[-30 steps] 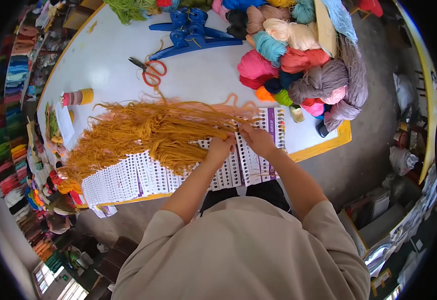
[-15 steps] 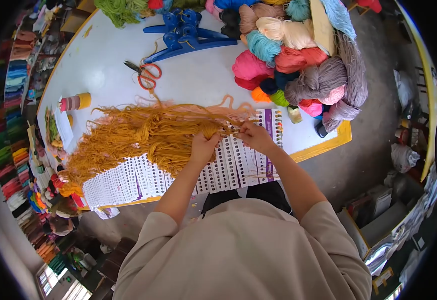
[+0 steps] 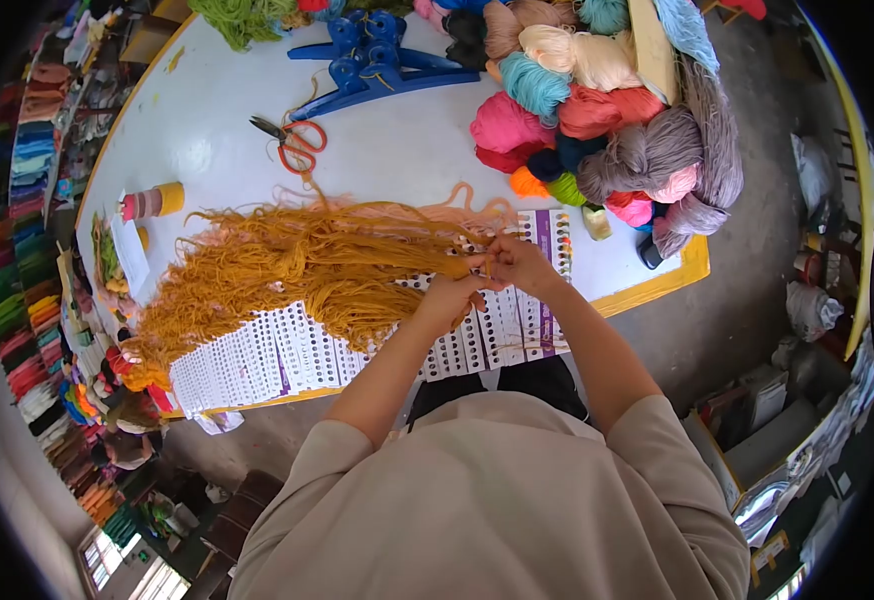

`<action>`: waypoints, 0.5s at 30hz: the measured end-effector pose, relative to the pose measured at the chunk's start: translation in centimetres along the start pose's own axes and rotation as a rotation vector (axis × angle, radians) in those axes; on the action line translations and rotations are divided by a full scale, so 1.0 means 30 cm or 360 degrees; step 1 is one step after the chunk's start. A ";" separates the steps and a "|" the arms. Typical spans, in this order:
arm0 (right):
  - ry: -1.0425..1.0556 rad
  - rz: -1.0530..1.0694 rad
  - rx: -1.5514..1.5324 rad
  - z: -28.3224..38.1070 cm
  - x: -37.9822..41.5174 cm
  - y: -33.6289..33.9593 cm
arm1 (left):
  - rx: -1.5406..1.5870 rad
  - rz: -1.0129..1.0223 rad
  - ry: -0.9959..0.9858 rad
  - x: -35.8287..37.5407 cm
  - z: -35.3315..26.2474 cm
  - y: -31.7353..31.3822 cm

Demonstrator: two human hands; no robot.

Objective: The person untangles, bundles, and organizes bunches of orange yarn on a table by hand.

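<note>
A long heap of mustard-yellow yarn (image 3: pixel 307 260) lies across white cards with rows of holes (image 3: pixel 307 350). At the heap's right end my left hand (image 3: pixel 452 298) and my right hand (image 3: pixel 519 266) meet, fingertips nearly touching. My right hand pinches yellow strands over the cards. The fingers of my left hand are closed near the same strands, and what they hold is too small to make out. Pale pink yarn (image 3: pixel 467 205) shows behind the heap.
Red-handled scissors (image 3: pixel 302 148) lie beyond the yarn, below a blue plastic stand (image 3: pixel 367 65). Many coloured skeins (image 3: pixel 607 110) are piled at the back right. Spools (image 3: pixel 152 202) stand at the left. The table has a yellow edge (image 3: pixel 657 281).
My left hand has moved right, off the yarn bundle, to meet my right hand. My right hand has shifted slightly right and the yarn end has dropped flatter.
</note>
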State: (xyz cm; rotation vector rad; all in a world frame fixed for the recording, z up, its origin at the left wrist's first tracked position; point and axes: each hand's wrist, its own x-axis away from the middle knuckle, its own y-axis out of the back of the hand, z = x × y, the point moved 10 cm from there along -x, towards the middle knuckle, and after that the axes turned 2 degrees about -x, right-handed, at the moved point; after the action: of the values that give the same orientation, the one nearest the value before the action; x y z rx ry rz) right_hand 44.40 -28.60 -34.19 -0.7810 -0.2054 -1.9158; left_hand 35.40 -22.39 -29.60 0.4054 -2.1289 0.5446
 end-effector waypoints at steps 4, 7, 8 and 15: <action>-0.0065 0.0062 -0.0121 0.019 0.015 -0.011 | -0.0372 -0.0065 -0.0301 -0.077 0.017 -0.009; -0.0096 -0.0021 0.0247 -0.024 -0.002 0.011 | -0.1084 -0.0210 -0.0226 -0.059 -0.014 0.051; -0.0097 -0.0028 0.0246 -0.017 0.004 0.009 | -0.1433 -0.0329 -0.0140 -0.055 -0.014 0.109; 0.0048 -0.0217 0.0780 0.031 0.011 0.013 | 0.0673 -0.0277 -0.0090 0.216 -0.165 0.426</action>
State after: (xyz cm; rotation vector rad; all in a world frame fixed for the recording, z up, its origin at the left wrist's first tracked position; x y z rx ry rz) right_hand 45.05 -28.60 -33.36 -0.4154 -0.6944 -1.8899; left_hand 29.09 -9.51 -24.65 0.8411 -2.0005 0.8917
